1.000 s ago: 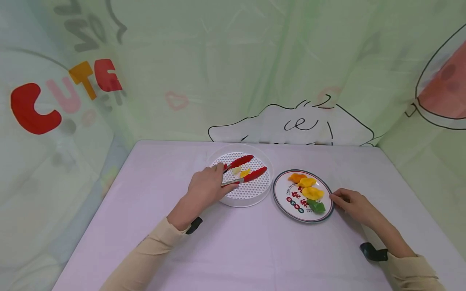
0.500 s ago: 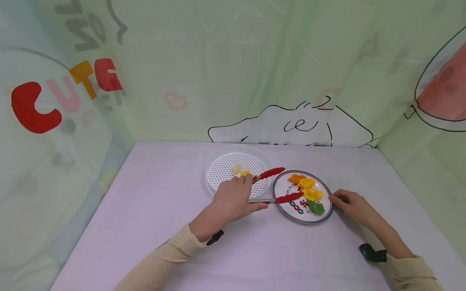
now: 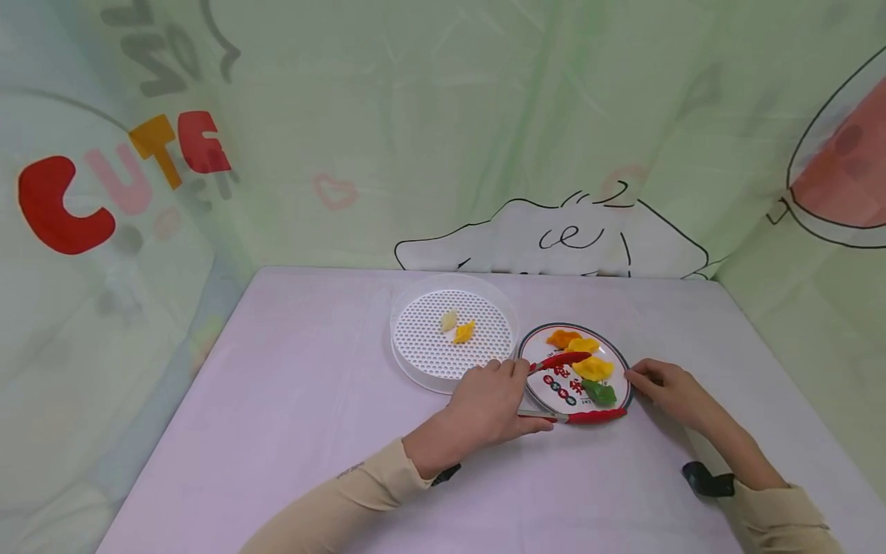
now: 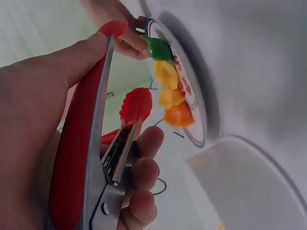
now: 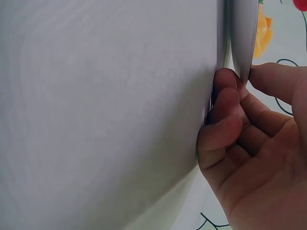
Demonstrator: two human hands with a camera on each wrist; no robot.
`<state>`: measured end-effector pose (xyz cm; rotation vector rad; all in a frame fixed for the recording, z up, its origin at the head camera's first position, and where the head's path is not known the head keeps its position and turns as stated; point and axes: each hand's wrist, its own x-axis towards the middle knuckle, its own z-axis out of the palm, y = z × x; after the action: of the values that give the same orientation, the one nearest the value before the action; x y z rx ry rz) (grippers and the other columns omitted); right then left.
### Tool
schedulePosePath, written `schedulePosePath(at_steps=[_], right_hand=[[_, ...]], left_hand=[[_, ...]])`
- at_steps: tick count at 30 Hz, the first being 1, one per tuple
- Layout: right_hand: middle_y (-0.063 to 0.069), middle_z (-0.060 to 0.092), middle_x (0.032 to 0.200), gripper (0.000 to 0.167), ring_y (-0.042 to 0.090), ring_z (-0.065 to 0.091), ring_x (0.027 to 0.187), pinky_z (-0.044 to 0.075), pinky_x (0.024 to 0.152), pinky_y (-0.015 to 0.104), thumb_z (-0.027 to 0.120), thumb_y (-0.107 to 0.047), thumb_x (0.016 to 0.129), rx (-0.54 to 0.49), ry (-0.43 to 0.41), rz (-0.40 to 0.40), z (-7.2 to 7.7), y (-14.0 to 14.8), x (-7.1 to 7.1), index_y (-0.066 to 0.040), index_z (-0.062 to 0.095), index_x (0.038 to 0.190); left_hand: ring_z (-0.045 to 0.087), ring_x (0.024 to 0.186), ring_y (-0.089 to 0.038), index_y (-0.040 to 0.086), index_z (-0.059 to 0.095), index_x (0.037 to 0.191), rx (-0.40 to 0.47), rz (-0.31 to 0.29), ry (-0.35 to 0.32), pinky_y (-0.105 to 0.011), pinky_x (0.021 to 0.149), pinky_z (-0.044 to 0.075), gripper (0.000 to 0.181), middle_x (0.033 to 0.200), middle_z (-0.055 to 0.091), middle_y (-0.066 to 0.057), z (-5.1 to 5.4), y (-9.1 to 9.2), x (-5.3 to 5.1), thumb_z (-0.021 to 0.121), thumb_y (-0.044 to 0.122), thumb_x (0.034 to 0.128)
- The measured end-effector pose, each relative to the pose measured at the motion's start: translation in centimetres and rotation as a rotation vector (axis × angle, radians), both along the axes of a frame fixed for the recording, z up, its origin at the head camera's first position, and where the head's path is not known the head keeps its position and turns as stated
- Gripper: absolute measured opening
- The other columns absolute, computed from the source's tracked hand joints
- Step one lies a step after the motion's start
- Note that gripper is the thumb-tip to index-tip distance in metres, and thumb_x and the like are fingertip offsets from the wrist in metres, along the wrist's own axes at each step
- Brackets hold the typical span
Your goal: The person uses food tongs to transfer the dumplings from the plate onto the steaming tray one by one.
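Dumpling-like pieces [image 3: 594,369] lie on the plate [image 3: 537,345] toward the tabletop [image 3: 311,346]'s far right corner; your right hand [image 3: 674,392] pinches its rim, likely for steadiness, your left hand [image 3: 487,404] grips tongs [image 3: 595,417], spread seemingly for clearance

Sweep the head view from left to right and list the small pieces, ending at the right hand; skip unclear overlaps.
Pale piece in the white perforated tray, yellow piece in that tray, orange piece on the round plate, green piece on that plate, right hand at the plate's edge.
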<state>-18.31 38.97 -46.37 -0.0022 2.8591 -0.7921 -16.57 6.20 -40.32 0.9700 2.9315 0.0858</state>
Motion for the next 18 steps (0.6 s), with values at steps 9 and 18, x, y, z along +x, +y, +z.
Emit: schedulePosePath(at_steps=[9, 18], right_hand=[[0.005, 0.061, 0.087, 0.034, 0.021, 0.053, 0.083, 0.048, 0.064, 0.022, 0.054, -0.029, 0.104, 0.004, 0.002, 0.001, 0.0, -0.1, -0.1, 0.003, 0.064, 0.112], [0.005, 0.06, 0.087, 0.036, 0.022, 0.052, 0.083, 0.047, 0.064, 0.023, 0.052, -0.031, 0.105, 0.005, 0.007, 0.0, 0.0, 0.0, 0.0, 0.003, 0.064, 0.111]], left_hand=[[0.06, 0.096, -0.01, 0.015, 0.052, 0.137, 0.014, -0.019, 0.028, -0.019, 0.071, 0.054, 0.081, 0.124, 0.066, 0.002, -1.2, 0.4, 0.1, 0.062, 0.074, 0.0828], [0.059, 0.088, -0.01, 0.014, 0.054, 0.134, 0.016, -0.049, 0.055, -0.017, 0.064, 0.05, 0.074, 0.12, 0.069, 0.003, -1.8, 0.8, -0.1, 0.06, 0.071, 0.0865]])
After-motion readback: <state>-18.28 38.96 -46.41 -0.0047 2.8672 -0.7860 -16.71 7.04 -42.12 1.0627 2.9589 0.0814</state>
